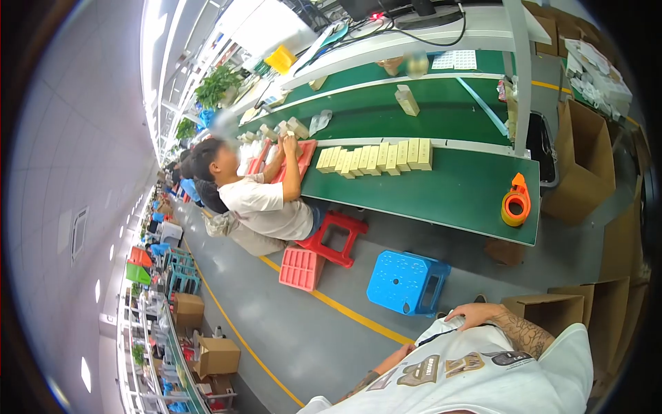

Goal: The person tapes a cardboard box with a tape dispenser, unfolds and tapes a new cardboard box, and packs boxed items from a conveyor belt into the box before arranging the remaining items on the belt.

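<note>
My right hand (474, 314) rests at the front hem of my white shirt (448, 355), its fingers loosely apart against the cloth. Of my left hand (398, 355) only a part shows beside the shirt, and its fingers are hidden. In front of me, a row of several pale yellow boxes (372, 159) stands side by side on the green worktable (427, 196), apart from both hands. An orange tape dispenser (516, 201) sits near the table's right end. Closest to my hands is a blue plastic stool (407, 281) on the floor.
A co-worker (265, 200) sits on a red stool (336, 238) at the table, both hands at small boxes. A red crate (301, 268) is behind that stool. Open cardboard boxes (579, 162) stand at the right. One pale box (407, 101) stands on the green surface behind.
</note>
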A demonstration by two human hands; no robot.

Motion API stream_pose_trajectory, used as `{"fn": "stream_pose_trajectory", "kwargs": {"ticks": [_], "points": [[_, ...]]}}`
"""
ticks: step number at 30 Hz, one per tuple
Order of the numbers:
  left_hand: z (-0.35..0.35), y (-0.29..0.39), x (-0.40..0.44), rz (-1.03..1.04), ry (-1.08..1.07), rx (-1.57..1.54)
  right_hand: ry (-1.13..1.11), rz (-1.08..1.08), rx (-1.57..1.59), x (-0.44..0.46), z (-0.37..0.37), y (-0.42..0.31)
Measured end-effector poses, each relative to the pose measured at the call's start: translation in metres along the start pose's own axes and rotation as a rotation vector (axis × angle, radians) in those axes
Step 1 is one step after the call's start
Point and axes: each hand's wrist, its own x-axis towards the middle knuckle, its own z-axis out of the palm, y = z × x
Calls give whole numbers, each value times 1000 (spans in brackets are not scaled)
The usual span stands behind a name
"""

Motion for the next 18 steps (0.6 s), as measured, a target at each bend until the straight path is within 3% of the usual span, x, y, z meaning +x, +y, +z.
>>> {"fn": "stream_pose_trajectory", "kwargs": {"ticks": [11, 18], "points": [[-9, -12, 9, -45, -9, 134, -218, 80, 111, 38, 10, 5], [-19, -14, 19, -87, 4, 213, -165, 55, 110, 42, 16, 8]]}}
